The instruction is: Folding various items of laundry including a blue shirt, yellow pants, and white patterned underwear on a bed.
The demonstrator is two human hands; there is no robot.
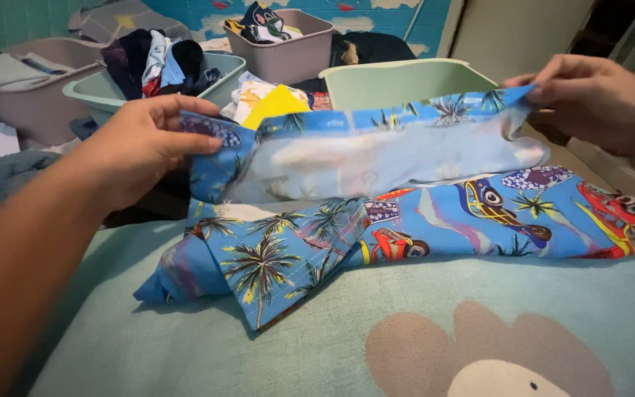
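Surface: a bed covered by a pale blue-green blanket [148, 323] with a brown and cream animal figure [479, 353] printed near the lower edge. A grey-blue cloth [1, 184] lies bunched at the far left.

Behind the bed, a row of tubs. A grey-brown tub [38, 103] at far left holds pale folded cloth. Just beside it a mint-green tub [104, 95] is heaped with dark and mixed clothes. A second grey-brown tub [288, 55] stands further back, also holding clothes. A pale green tub [398, 81] sits right of centre; its inside is hidden from here. Between the green tubs lies a loose pile with a yellow piece [277, 106] on top. A painted blue wall [185, 11] runs behind.

Nothing lies on top of the garment; the tubs stand close behind its raised edge.

The garment: blue printed shorts [406, 220] with palm trees and cars, lying across the blanket, upper edge lifted so the pale lining shows.

Left hand [137, 143]: fingers curled, pinching the left end of the lifted edge between thumb and fingers.

Right hand [597, 99]: fingers bent together, pinching the right end of the same edge, held taut above the bed.
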